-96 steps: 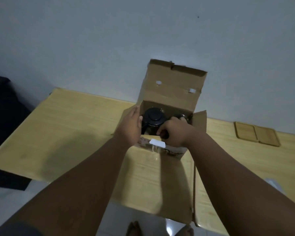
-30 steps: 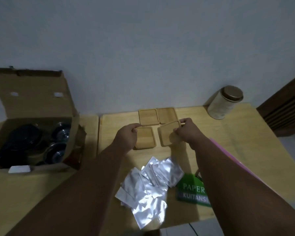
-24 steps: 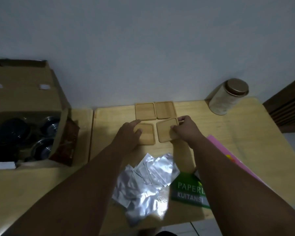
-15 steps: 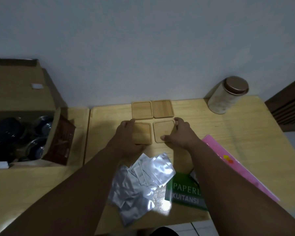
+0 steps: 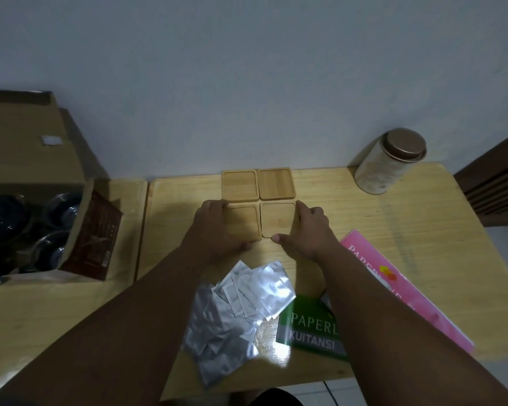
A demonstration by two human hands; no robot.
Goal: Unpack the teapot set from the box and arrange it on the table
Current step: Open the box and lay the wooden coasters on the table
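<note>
Four honey-brown wooden coasters [image 5: 277,184] are laid on a pale yellow wood-grain tabletop [image 5: 393,224]. Shiny silver foil sachets [image 5: 241,306] are seen beside a green booklet [image 5: 308,329] lettered in white and a pink folder [image 5: 408,294]. A cream jar [image 5: 387,165] is topped by a bronze lid. A brown cardboard box [image 5: 27,148] is filled with dark glassware.

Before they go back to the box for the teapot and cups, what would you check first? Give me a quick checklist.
1. Four coasters form a square grid: ok. The near pair sits just below the far pair.
2. Coasters lie flat: ok.
3. Hands free to reach: not ok. The left hand and right hand rest at the near coasters' outer edges.
4. Teapot and cups inside the box: ok, dark pot and cups visible.
5. Path to the box clear: ok, bare table between.
6. Foil packets clear of coasters: ok, they lie nearer the person.
</note>
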